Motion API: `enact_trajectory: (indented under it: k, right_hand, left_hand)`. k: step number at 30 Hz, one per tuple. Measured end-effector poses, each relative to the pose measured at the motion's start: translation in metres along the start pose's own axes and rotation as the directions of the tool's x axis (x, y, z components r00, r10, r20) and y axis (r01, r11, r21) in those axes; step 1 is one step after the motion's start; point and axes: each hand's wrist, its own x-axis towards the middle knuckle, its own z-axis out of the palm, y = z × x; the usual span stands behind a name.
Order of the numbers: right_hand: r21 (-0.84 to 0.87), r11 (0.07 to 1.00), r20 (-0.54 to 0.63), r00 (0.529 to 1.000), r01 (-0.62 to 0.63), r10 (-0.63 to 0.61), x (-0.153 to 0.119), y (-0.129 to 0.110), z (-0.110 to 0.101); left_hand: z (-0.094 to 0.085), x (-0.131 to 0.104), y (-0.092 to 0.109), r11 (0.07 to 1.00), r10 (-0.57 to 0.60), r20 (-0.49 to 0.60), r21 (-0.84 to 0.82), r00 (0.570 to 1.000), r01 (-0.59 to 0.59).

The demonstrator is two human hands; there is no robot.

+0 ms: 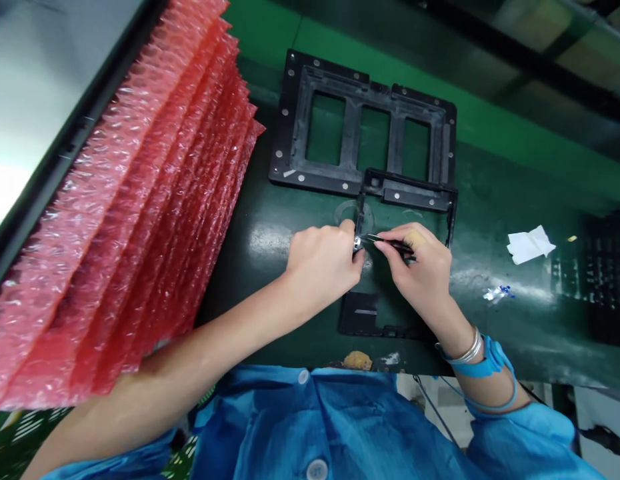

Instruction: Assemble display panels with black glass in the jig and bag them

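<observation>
My left hand point(326, 257) is closed around the left side of a thin black rectangular frame point(453, 217), thumb and fingers gripping its edge. A pair of dark tweezers point(403, 248) is pinched in my right hand point(424, 263). Their tips meet a small silvery piece point(357, 243) on the frame's side, right beside my left fingers. The frame's top edge overlaps the lower edge of a black three-window fixture point(351, 133) dotted with round metal spots. Near my body, the frame's bottom has a wider black panel point(359, 312). My wrists partly hide the frame.
Red bubble-wrap sheets point(155, 180) stack up on the left, with a dark-edged flat panel point(50, 120) on them. On the green table point(490, 193) to the right lie a white paper scrap point(531, 245) and a crumpled blue-silver scrap point(499, 293). A blue wrist strap point(490, 360) circles my right wrist.
</observation>
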Motion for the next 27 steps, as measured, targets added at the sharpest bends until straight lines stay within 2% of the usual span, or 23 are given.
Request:
enact_trajectory:
  k: [2, 3, 5, 7, 9, 14, 18, 27]
  right_hand:
    - [0.005, 1.0, -0.019, 1.0, 0.007, -0.007, -0.001, -0.001, -0.002]
    - [0.006, 1.0, -0.036, 0.999, 0.012, -0.012, -0.001, -0.002, -0.003]
    - [0.006, 0.999, -0.078, 0.996, 0.036, -0.035, -0.002, -0.003, -0.004]
    - [0.0, 0.998, -0.115, 0.991, 0.068, -0.067, -0.003, -0.004, -0.006]
    - [-0.01, 0.996, -0.138, 0.986, 0.094, -0.094, -0.003, -0.005, -0.008]
    - [-0.021, 0.995, -0.12, 0.988, 0.097, -0.099, -0.003, -0.006, -0.009]
    - [-0.03, 0.991, -0.112, 0.985, 0.128, -0.13, -0.003, -0.006, -0.008]
    - [-0.065, 0.992, -0.051, 0.992, 0.112, -0.115, -0.007, -0.007, -0.007]
  left_hand:
    - [-0.001, 0.001, -0.003, 0.971, 0.005, 0.048, -0.239, 0.999, 0.007]
    - [-0.002, 0.002, -0.005, 0.911, 0.021, 0.108, -0.412, 0.994, 0.026]
    - [-0.003, 0.005, -0.01, 0.688, 0.094, 0.247, -0.716, 0.965, 0.116]
    - [-0.004, 0.007, -0.013, 0.481, 0.162, 0.322, -0.851, 0.933, 0.211]
    - [-0.004, 0.007, -0.014, 0.393, 0.2, 0.344, -0.886, 0.917, 0.247]
    - [0.001, 0.001, -0.011, 0.363, 0.256, 0.389, -0.887, 0.885, 0.284]
    - [0.004, -0.001, -0.01, 0.332, 0.276, 0.382, -0.899, 0.882, 0.286]
    - [0.006, 0.0, -0.01, 0.336, 0.258, 0.379, -0.897, 0.889, 0.286]
